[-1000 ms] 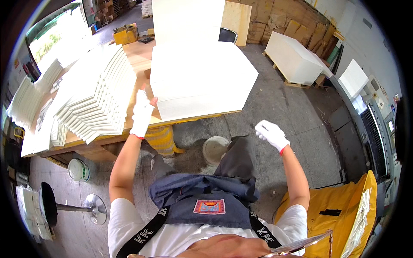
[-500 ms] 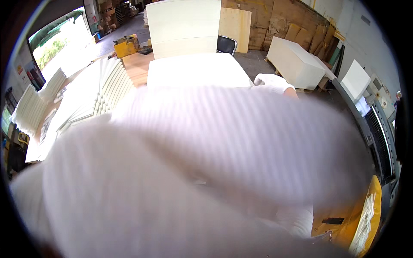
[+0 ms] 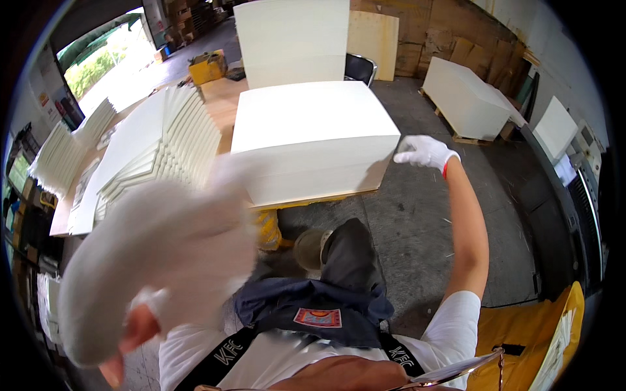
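At the far left, fanned bundles of white paper sheets (image 3: pixel 62 153) are lying on a long wooden workbench (image 3: pixel 218 104); beside them a stepped, slanting stack of white paper blocks (image 3: pixel 166 146) is leaning across the bench top; a yellow box (image 3: pixel 207 67) is sitting beyond it near the open doorway. In the lower left, the left hand (image 3: pixel 156 300) in a white work glove is sweeping close past the camera together with a wide blurred white sheet of paper (image 3: pixel 163 241); the hand seems to be carrying that sheet, though the blur is hiding the fingers, so how far the grip is closed cannot be told. In the middle, 1 large square-cut ream of white paper (image 3: pixel 313 137) is resting on a thin wooden board (image 3: pixel 365 182), and a taller white stack (image 3: pixel 293 39) is standing behind it with a dark chair (image 3: pixel 360 66) at its right; a pale bucket (image 3: pixel 310 247) is standing on the grey concrete floor (image 3: pixel 417 234) below the ream. Further right, the right hand (image 3: pixel 425 151), also in a white glove with a red cuff, is hovering just beside the ream's right front corner; its fingers are loosely spread and pointing toward the corner, holding nothing. At the right, another white paper pile on a pallet (image 3: pixel 466 98) is standing well apart, and a yellow cloth (image 3: pixel 521 352) is lying at the lower edge.
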Demonstrator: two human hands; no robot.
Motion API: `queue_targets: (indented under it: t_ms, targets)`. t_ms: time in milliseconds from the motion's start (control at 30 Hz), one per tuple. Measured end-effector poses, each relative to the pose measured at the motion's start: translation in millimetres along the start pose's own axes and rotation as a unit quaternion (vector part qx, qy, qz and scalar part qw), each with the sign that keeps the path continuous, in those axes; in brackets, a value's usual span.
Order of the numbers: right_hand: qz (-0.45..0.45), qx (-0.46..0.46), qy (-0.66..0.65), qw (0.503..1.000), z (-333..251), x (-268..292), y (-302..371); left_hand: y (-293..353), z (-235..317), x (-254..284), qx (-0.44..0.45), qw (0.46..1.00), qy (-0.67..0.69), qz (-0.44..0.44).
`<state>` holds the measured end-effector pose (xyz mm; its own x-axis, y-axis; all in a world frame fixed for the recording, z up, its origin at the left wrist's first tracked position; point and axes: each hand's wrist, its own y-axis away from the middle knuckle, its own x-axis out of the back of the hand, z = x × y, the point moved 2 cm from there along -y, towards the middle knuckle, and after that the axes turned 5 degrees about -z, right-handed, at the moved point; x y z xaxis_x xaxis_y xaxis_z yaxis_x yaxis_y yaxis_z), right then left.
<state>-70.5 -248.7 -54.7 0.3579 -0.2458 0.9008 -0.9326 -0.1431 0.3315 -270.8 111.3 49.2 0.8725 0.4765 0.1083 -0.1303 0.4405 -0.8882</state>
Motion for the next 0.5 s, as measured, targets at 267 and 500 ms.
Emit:
queue_targets:
  t_ms: [267, 500]
  targets:
    - [-0.002, 0.047, -0.085, 0.995, 33, -63, -7, -21, -106, -45, 0.129, 0.964, 0.226, -0.052]
    - [0.037, 0.093, -0.129, 0.987, 27, -69, -9, -33, -116, -85, 0.293, 0.819, 0.422, -0.255]
